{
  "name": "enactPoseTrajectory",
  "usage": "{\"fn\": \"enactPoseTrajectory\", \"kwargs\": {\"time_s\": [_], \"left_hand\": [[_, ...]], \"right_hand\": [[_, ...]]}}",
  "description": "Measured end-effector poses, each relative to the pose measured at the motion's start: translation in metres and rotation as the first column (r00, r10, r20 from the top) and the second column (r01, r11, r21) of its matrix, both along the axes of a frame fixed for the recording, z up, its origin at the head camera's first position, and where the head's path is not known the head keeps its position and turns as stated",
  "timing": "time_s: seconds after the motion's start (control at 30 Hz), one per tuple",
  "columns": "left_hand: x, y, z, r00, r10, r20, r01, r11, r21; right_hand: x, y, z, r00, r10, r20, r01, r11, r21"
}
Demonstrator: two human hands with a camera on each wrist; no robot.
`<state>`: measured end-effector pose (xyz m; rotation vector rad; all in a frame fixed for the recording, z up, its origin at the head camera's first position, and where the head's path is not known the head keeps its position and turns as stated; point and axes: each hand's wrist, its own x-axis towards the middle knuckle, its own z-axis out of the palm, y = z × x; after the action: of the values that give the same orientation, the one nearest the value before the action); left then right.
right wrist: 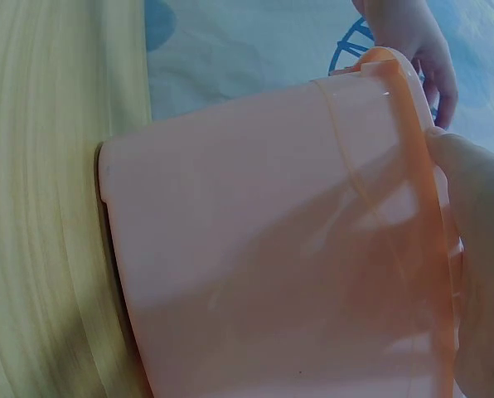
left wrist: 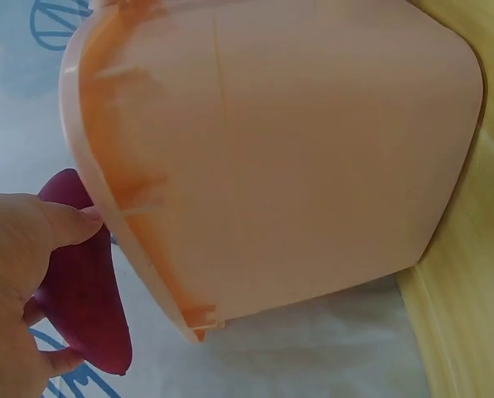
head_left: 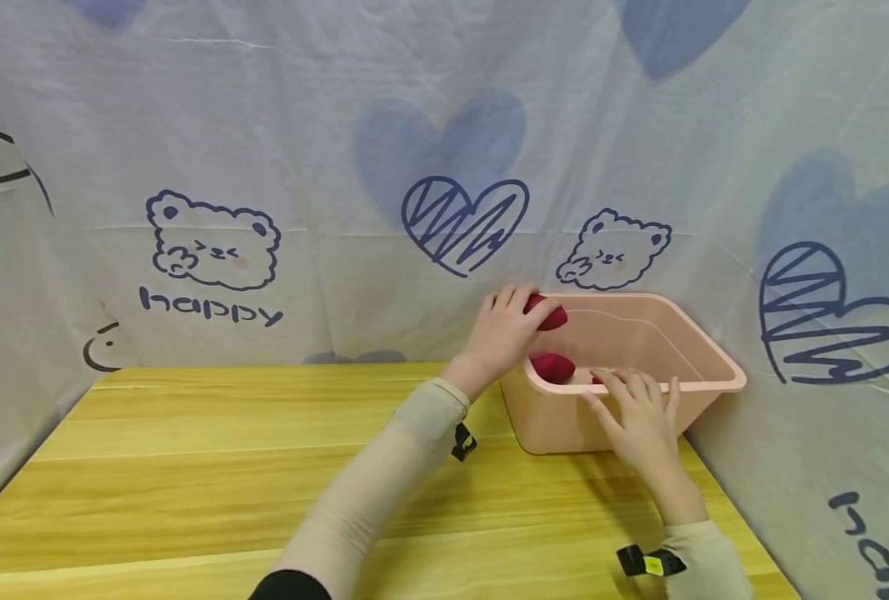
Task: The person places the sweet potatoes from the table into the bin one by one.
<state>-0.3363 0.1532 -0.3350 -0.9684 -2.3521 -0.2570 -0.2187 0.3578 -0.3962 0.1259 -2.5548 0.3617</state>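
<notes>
My left hand (head_left: 500,329) holds a dark red sweet potato (left wrist: 85,282) at the left end of a pink plastic bin (head_left: 586,425). In the left wrist view its thumb lies across the sweet potato, right beside the bin's rim. Inside the bin's left end lies another dark red sweet potato (head_left: 552,367). My right hand (head_left: 642,417) is at the near rim, thumb on the outer side and fingers reaching over the inside. A small bit of red shows by those fingertips; what it belongs to is hidden. In the right wrist view the thumb (right wrist: 450,149) touches the rim.
The bin stands on a yellow wooden table (head_left: 227,467), near its back right corner. A pale curtain (head_left: 324,208) printed with hearts and bears hangs behind and on both sides. Black straps (head_left: 650,562) with a yellow mark sit at the wrists.
</notes>
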Motion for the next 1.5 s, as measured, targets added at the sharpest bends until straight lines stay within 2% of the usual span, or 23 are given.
{"fn": "enactPoseTrajectory", "kwargs": {"time_s": [0.23, 0.47, 0.77, 1.03, 1.5], "left_hand": [[0.002, 0.012, -0.001, 1.0, 0.0, -0.018, 0.0, 1.0, -0.014], [-0.001, 0.024, -0.005, 1.0, -0.011, 0.007, 0.011, 1.0, -0.027], [-0.001, 0.029, -0.006, 1.0, 0.011, 0.006, -0.01, 0.997, -0.081], [-0.003, 0.029, -0.007, 0.998, -0.054, 0.024, 0.057, 0.992, -0.111], [-0.003, 0.028, -0.005, 0.992, -0.094, 0.08, 0.103, 0.987, -0.123]], "right_hand": [[0.0, 0.0, 0.0, 1.0, 0.002, 0.002, -0.002, 1.0, -0.001], [0.0, 0.0, 0.0, 1.0, 0.001, 0.01, -0.001, 1.0, -0.004], [0.0, -0.002, 0.001, 1.0, 0.007, 0.008, -0.007, 1.0, -0.001], [0.0, -0.002, 0.0, 1.0, 0.007, 0.0, -0.007, 1.0, 0.004], [0.002, -0.002, 0.0, 1.0, 0.009, 0.01, -0.009, 1.0, -0.004]]}}
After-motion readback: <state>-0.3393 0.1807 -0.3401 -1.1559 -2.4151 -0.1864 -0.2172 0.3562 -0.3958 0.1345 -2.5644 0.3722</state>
